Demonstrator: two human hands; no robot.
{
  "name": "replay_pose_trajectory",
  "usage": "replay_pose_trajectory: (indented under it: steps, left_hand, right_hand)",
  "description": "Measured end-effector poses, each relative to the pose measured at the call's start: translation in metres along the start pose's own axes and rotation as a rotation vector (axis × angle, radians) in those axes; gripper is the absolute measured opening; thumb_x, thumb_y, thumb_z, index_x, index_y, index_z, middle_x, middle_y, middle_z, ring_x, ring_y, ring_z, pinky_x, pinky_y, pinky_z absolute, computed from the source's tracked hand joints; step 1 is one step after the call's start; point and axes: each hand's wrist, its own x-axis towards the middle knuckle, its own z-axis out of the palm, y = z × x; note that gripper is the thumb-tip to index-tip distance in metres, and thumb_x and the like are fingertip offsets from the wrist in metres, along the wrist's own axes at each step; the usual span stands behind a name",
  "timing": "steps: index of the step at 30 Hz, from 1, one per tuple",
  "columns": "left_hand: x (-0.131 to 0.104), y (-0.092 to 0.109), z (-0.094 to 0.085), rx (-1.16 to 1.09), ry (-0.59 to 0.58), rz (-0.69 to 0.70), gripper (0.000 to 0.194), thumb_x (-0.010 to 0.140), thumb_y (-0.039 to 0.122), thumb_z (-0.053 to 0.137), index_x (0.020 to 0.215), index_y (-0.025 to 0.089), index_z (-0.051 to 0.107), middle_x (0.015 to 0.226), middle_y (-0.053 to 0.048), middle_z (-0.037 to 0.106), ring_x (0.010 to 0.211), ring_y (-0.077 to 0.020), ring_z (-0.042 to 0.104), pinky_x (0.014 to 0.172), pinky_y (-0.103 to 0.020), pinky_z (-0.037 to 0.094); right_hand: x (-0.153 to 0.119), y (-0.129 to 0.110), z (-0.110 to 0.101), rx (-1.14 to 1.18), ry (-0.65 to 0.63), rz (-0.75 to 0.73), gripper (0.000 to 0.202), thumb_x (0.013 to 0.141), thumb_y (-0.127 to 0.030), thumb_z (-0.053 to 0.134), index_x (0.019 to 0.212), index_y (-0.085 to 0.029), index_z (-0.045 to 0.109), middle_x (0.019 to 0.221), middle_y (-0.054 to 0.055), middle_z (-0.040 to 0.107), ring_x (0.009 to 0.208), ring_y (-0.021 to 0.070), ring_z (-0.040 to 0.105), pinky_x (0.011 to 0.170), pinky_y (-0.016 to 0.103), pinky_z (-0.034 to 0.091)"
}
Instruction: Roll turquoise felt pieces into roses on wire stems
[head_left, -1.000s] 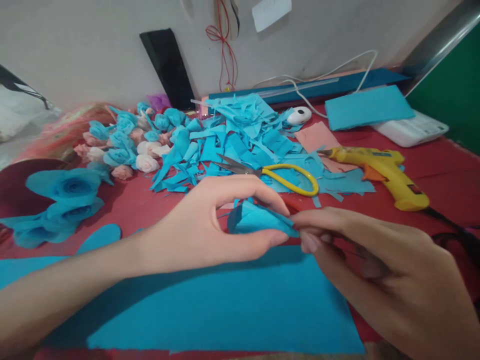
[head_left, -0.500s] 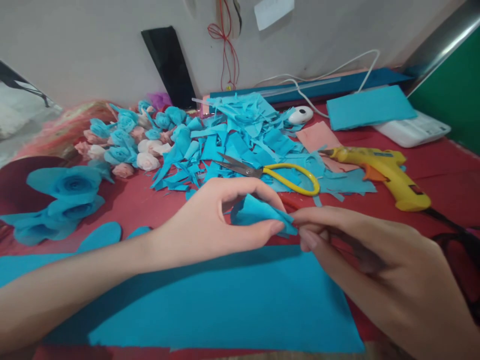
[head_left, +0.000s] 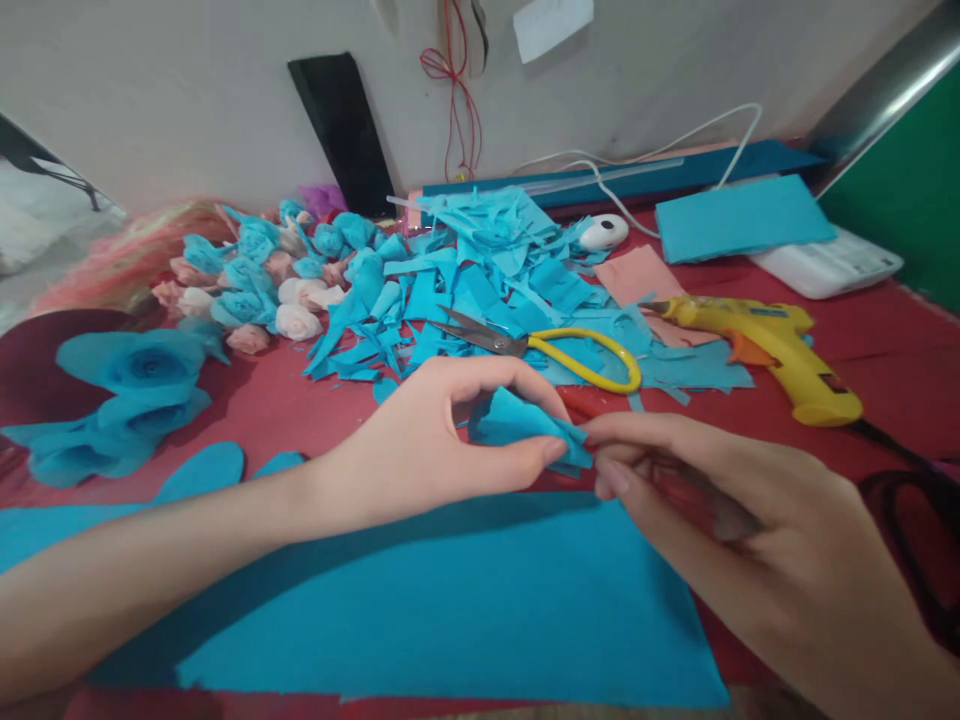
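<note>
Between thumb and fingers, my left hand [head_left: 465,430] pinches a folded, gathered piece of blue crepe paper [head_left: 514,425] that flares out inside the palm. My right hand [head_left: 720,510] is closed at the paper's narrow right end, thumb and forefinger pressed together on its tip. Below both hands lies a large flat blue sheet [head_left: 420,610]. Scissors with yellow handles [head_left: 585,350] rest on blue scraps just beyond my left hand. Two rounded blue petals [head_left: 202,472] show behind my left forearm.
Blue paper scraps [head_left: 487,260] are heaped at the centre back. Small blue and pink paper roses [head_left: 251,285] lie to their left, with larger blue flowers [head_left: 150,370] nearer. A yellow glue gun [head_left: 780,345] lies at the right, before a white device [head_left: 825,262] under folded blue paper [head_left: 742,215].
Almost nothing differs. The camera view has shifted slightly, and both hands keep their pinch on the blue paper.
</note>
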Motion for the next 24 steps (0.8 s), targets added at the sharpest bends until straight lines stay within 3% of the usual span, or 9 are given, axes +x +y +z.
replay_pose_trajectory:
  steps: [4,8,10,15,24]
  left_hand:
    - [-0.0001,0.0016,-0.0001,-0.007,0.014,-0.08,0.006,0.072,0.022,0.061,0.077,0.019,0.064,0.064,0.006,0.059,0.047,-0.0053,0.039,0.043,-0.017,0.031]
    - [-0.0001,0.0001,0.0016,-0.006,0.084,-0.052,0.005,0.07,0.02,0.062,0.075,0.021,0.064,0.057,0.008,0.055,0.046,-0.006,0.037,0.043,-0.018,0.031]
    - [-0.001,-0.0013,0.0025,0.007,0.102,-0.019,0.006,0.071,0.021,0.061,0.075,0.02,0.065,0.061,0.006,0.059,0.047,-0.007,0.041,0.044,-0.02,0.032]
    - [-0.0063,-0.0035,0.0053,-0.002,0.14,0.135,0.008,0.073,0.017,0.061,0.08,0.018,0.064,0.078,0.003,0.068,0.069,-0.012,0.061,0.057,-0.021,0.045]
    - [-0.0081,-0.0043,0.0086,0.053,0.207,0.319,0.012,0.071,0.009,0.063,0.082,0.012,0.065,0.077,-0.002,0.07,0.069,-0.0118,0.064,0.066,-0.022,0.053]
  right_hand:
    - [-0.0004,0.0021,0.0004,-0.031,-0.002,-0.032,0.015,0.083,-0.018,0.049,0.095,-0.021,0.058,0.076,-0.004,0.066,0.061,0.0059,0.06,0.05,0.008,0.047]
    - [-0.0029,0.0022,0.0019,-0.149,0.156,-0.134,0.012,0.085,-0.016,0.05,0.096,-0.018,0.055,0.094,0.004,0.056,0.087,0.011,0.054,0.077,0.017,0.046]
    - [-0.0051,0.001,0.003,-0.205,0.186,-0.19,0.011,0.086,-0.014,0.049,0.093,-0.018,0.057,0.092,0.004,0.052,0.088,0.0129,0.051,0.084,0.022,0.041]
    - [-0.009,-0.0015,0.0057,-0.217,0.154,-0.254,0.015,0.087,-0.01,0.048,0.097,-0.016,0.057,0.087,0.004,0.048,0.079,0.013,0.05,0.077,0.026,0.04]
    - [-0.0087,-0.0009,0.0034,-0.226,0.12,-0.304,0.014,0.087,-0.009,0.049,0.096,-0.012,0.059,0.085,0.006,0.049,0.078,0.013,0.051,0.073,0.028,0.04]
